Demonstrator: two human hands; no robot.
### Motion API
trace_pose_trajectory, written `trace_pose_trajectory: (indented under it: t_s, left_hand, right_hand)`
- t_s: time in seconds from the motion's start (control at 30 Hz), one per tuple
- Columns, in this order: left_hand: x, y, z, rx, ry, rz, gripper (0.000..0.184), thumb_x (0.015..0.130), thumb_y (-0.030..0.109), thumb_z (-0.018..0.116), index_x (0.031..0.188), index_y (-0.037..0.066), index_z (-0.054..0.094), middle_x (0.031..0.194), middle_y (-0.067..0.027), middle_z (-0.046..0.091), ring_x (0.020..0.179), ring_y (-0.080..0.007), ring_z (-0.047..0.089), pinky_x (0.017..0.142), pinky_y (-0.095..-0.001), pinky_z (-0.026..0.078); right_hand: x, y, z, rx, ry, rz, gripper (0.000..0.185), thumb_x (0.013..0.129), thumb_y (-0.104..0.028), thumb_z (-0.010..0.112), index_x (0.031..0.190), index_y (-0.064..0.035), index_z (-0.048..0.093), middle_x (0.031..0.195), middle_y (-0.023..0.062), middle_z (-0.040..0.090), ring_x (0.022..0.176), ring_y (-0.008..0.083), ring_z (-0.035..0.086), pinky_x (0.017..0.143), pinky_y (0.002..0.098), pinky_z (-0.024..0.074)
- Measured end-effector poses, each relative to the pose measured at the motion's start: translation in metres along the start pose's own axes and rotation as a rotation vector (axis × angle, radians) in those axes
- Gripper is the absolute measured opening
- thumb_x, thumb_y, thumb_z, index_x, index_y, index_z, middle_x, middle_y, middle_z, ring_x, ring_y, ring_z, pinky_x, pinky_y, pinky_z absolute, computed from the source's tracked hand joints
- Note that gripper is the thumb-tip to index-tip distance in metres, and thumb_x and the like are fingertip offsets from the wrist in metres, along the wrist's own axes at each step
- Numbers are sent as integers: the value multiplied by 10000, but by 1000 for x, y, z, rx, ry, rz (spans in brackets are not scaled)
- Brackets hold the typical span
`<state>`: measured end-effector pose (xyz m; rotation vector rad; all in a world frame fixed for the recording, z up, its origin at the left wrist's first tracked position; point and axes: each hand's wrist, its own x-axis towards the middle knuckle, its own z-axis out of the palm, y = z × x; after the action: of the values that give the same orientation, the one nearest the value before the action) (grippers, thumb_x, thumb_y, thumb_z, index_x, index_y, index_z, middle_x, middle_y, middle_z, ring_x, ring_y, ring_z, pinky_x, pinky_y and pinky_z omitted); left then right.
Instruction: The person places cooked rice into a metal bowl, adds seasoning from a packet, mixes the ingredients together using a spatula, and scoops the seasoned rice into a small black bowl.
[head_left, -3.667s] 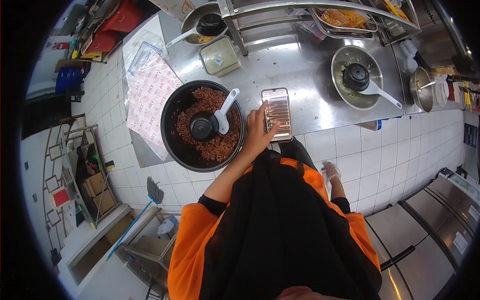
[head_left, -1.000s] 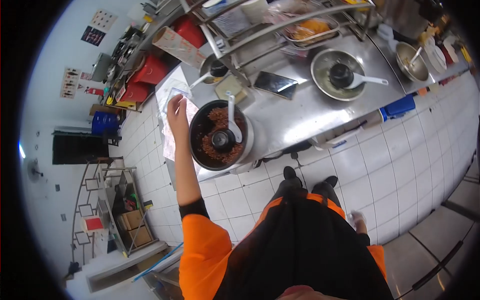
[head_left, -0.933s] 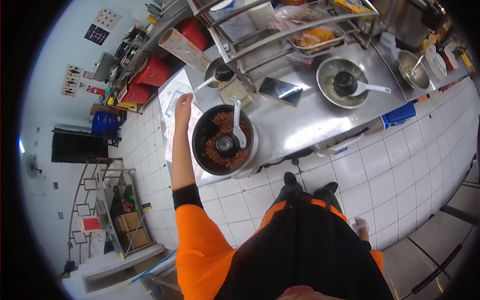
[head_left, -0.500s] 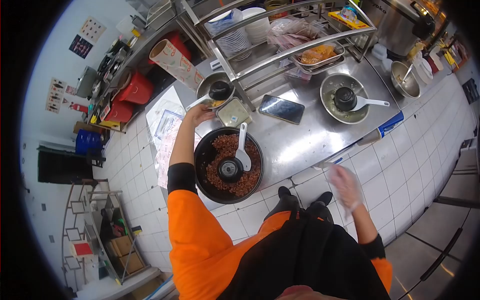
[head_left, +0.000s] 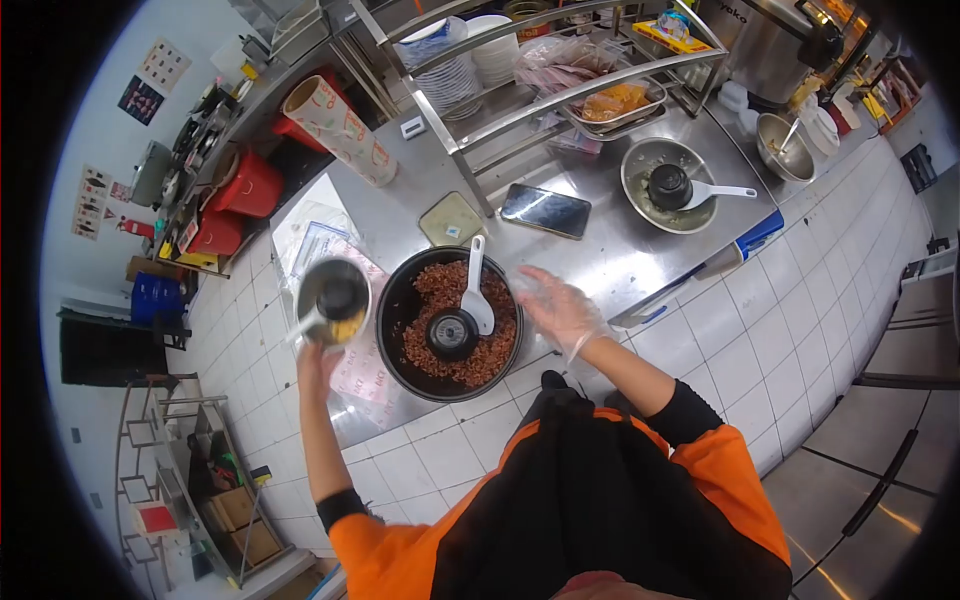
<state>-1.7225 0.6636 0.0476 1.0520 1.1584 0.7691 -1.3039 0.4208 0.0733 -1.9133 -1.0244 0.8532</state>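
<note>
My left hand point(head_left: 318, 362) is closed at the near rim of a small metal bowl point(head_left: 364, 290), which is blurred and hangs over the printed paper. Inside the bowl are a black round piece, a white handle and yellow food. My right hand point(head_left: 552, 305), in a clear plastic glove, has its fingers spread and holds nothing, just right of the big black pot. That pot point(head_left: 390, 352) holds reddish-brown rice point(head_left: 480, 362), a black cup point(head_left: 452, 334) and a white paddle point(head_left: 478, 300). Pink-patterned paper sheets point(head_left: 362, 376) lie left of the pot.
Behind the pot sit a lidded square container point(head_left: 450, 220) and a phone point(head_left: 546, 211). A metal bowl with a white-handled tool point(head_left: 636, 200) stands at the right. A metal rack point(head_left: 540, 103) with plates crosses the back. A patterned paper roll point(head_left: 345, 135) is at the back left.
The small bowl has moved from beside the rack to left of the pot with my left hand. My gloved right hand has come up from the lower right to beside the pot.
</note>
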Motion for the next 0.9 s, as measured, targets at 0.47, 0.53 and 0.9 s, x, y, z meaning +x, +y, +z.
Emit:
trace_pose_trajectory:
  t_s: [0.47,0.53,0.9]
  left_hand:
    - [-80,-92,37,-69,169,-157,199,896,126,477,1055,8,464,1053,-134,579,749,-322,673,708,-390,597]
    - [-79,-92,56,-104,135,-175,274,884,126,477,1130,7,447,1061,-145,575,754,-322,672,700,-394,597]
    - [-163,-116,217,-361,-42,-448,401,937,455,474,748,102,506,604,-17,481,453,-109,430,401,-221,362]
  right_hand:
    - [22,67,-31,331,254,7,479,832,-29,559,1307,-59,510,943,14,638,808,70,567,741,213,462]
    - [12,68,-50,318,300,5,498,850,-61,571,1339,-67,475,1000,46,636,882,107,578,798,227,456]
    - [-115,197,-100,627,283,69,417,980,-416,414,1199,-116,603,824,19,570,753,119,602,747,297,499]
